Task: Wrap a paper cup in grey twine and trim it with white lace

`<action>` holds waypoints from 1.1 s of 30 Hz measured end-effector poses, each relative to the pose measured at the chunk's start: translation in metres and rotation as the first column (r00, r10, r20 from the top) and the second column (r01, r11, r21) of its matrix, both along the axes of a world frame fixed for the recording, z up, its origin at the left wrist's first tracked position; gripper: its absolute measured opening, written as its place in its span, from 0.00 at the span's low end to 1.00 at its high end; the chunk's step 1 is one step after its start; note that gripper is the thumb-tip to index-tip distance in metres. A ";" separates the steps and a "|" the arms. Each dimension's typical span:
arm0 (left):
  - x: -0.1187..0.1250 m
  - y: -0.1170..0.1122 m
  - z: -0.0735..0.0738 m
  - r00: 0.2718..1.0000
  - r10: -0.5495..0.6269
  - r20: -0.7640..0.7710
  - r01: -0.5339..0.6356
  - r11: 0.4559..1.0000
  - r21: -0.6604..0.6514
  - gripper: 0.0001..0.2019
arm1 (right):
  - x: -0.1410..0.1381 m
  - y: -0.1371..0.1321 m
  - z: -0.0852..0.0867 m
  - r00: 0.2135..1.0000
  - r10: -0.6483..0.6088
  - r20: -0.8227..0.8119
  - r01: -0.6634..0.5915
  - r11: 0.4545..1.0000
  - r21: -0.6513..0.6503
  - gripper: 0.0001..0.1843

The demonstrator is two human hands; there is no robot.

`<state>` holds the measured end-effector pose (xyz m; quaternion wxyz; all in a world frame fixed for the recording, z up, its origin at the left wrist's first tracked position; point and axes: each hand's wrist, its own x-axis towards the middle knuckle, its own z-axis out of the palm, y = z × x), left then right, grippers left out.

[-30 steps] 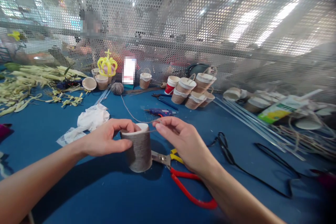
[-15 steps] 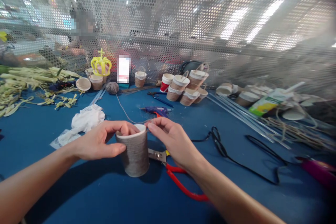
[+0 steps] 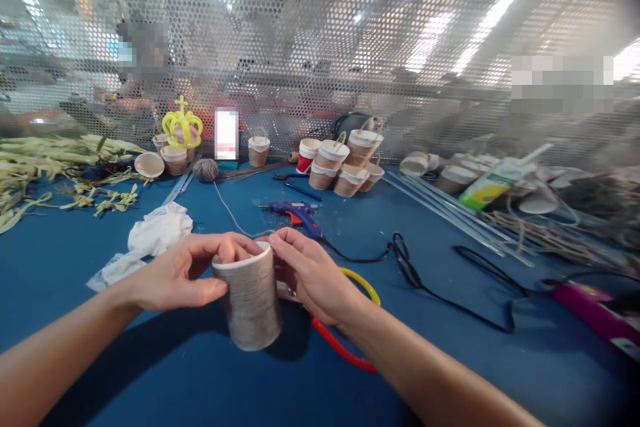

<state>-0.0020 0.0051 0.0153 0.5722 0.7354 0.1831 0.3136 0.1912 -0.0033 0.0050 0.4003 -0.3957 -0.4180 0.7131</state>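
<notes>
A paper cup (image 3: 250,303) wrapped in grey-brown twine stands tilted above the blue table (image 3: 150,373). My left hand (image 3: 175,277) grips the cup's left side, thumb on the wall and fingers over the rim. My right hand (image 3: 310,273) is closed at the cup's right rim, pinching the twine (image 3: 227,210), which runs back to a twine ball (image 3: 205,169). Red and yellow handled scissors (image 3: 350,320) lie on the table under my right wrist.
A blue glue gun (image 3: 293,210) with a black cord (image 3: 430,280) lies behind my hands. White crumpled cloth (image 3: 157,230) lies left. Several wrapped cups (image 3: 345,163), a yellow crown (image 3: 183,128), straw strips (image 3: 50,160) and glue sticks (image 3: 450,207) sit before a perforated screen (image 3: 320,47). A person sits beyond it.
My right hand has moved in from a stretched-out strand to the cup's rim. The cup has tilted and both hands have shifted slightly left and down in view.
</notes>
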 end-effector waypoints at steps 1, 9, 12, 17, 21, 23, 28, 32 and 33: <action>0.000 0.000 0.000 1.000 0.000 0.000 0.000 1.000 0.003 0.11 | -0.001 -0.001 -0.001 1.000 0.002 -0.019 -0.003 1.000 -0.022 0.17; 0.003 -0.001 0.002 0.991 0.058 -0.116 -0.054 0.998 0.045 0.08 | -0.008 -0.005 -0.011 0.996 -0.083 0.018 0.082 0.994 0.067 0.17; 0.004 -0.001 0.000 0.968 0.104 -0.228 -0.081 0.991 0.110 0.07 | -0.008 -0.002 -0.016 0.972 -0.189 0.137 0.159 0.966 0.206 0.15; 0.004 0.000 -0.004 0.917 0.150 -0.368 -0.089 0.980 0.179 0.04 | -0.011 0.001 -0.024 0.899 -0.313 0.305 0.185 0.905 0.384 0.13; 0.007 -0.001 -0.005 0.892 0.140 -0.429 -0.112 0.990 0.091 0.08 | -0.016 0.000 -0.028 0.847 -0.340 0.408 0.135 0.881 0.454 0.13; 0.010 -0.003 -0.005 0.893 0.162 -0.420 -0.160 0.986 0.040 0.10 | -0.017 -0.001 -0.028 0.826 -0.350 0.442 0.104 0.865 0.490 0.13; 0.019 -0.010 -0.006 0.867 0.277 -0.414 -0.318 0.948 -0.031 0.10 | -0.020 -0.007 -0.024 0.770 -0.406 0.492 0.026 0.791 0.612 0.11; 0.022 -0.015 -0.005 0.856 0.334 -0.395 -0.387 0.920 -0.060 0.10 | -0.021 -0.011 -0.023 0.734 -0.452 0.507 -0.037 0.718 0.695 0.09; 0.022 -0.015 -0.005 0.859 0.336 -0.386 -0.386 0.920 -0.059 0.10 | -0.021 -0.012 -0.022 0.730 -0.458 0.507 -0.046 0.707 0.706 0.09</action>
